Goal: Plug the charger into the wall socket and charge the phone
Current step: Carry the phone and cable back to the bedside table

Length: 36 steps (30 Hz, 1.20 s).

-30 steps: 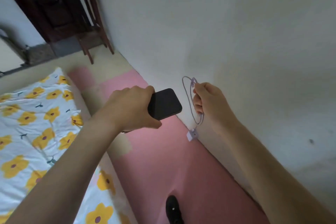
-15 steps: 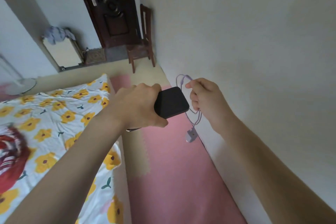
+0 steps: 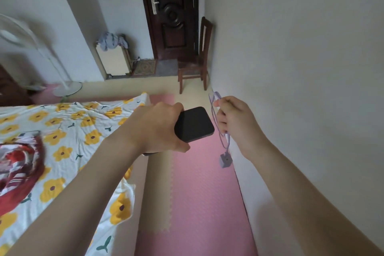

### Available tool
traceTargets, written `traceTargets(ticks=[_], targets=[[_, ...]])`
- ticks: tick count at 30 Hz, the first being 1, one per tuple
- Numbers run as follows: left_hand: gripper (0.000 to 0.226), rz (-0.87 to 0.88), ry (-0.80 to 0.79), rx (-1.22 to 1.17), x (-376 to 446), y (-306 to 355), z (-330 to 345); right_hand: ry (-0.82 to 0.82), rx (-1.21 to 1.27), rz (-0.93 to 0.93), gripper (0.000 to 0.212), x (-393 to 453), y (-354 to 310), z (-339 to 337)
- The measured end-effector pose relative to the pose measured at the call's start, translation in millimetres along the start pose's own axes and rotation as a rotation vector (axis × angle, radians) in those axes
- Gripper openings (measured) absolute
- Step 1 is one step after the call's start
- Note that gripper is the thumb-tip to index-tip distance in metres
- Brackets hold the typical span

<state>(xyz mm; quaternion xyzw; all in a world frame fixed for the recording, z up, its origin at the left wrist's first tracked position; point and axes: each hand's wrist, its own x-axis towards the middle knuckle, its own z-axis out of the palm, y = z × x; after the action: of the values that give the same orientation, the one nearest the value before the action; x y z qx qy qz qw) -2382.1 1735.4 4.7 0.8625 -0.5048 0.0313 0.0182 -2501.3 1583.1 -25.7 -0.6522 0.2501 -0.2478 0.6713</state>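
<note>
**Phone in my left, charger cable in my right, standing by the wall**

I've got the black phone [image 3: 194, 124] gripped in my left hand [image 3: 158, 129], fingers curled over its near end, the far end sticking out toward the wall. My right hand [image 3: 234, 122] is clenched around the looped lilac cable [image 3: 216, 114]; a loop pokes up above my knuckles and the rest trails down below my fist. At the bottom of that strand the small charger plug [image 3: 225, 159] dangles free, just beside the white wall [image 3: 301, 68] and above the pink foam floor mat [image 3: 203, 203].

On my left is the bed with the yellow-flower sheet [image 3: 68, 137]. Ahead, a dark wooden door [image 3: 172, 12], a wooden chair [image 3: 197, 64] set against the wall, and a white pedestal fan [image 3: 41, 52] off to the far left. The two hands sit near each other, not touching.
</note>
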Motion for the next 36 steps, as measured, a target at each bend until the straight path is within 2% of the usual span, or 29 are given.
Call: traceTargets(ticks=[2, 13, 22, 26, 36], targets=[[0.053, -0.039, 0.031, -0.017, 19.9, -2.6, -0.6, -0.027, 0.004, -0.003, 0.025, 32.0, -5.6, -7.6], [0.052, -0.145, -0.016, 0.031, 130.8, -52.2, 16.5, -0.140, 0.061, 0.042, 0.026, 181.3, -2.1, -0.9], [0.051, -0.156, -0.003, 0.004, 253.4, -150.6, 33.4, -0.214, 0.003, 0.071, 0.028, 333.4, 7.7, 52.1], [0.051, -0.137, -0.028, -0.027, 307.1, -200.1, 39.9, -0.214, 0.007, 0.119, 0.029, 401.7, 10.7, 73.9], [0.051, -0.104, -0.034, -0.036, 414.6, -274.8, 59.3, -0.168, -0.072, 0.083, 0.028, 530.6, 14.5, 110.7]])
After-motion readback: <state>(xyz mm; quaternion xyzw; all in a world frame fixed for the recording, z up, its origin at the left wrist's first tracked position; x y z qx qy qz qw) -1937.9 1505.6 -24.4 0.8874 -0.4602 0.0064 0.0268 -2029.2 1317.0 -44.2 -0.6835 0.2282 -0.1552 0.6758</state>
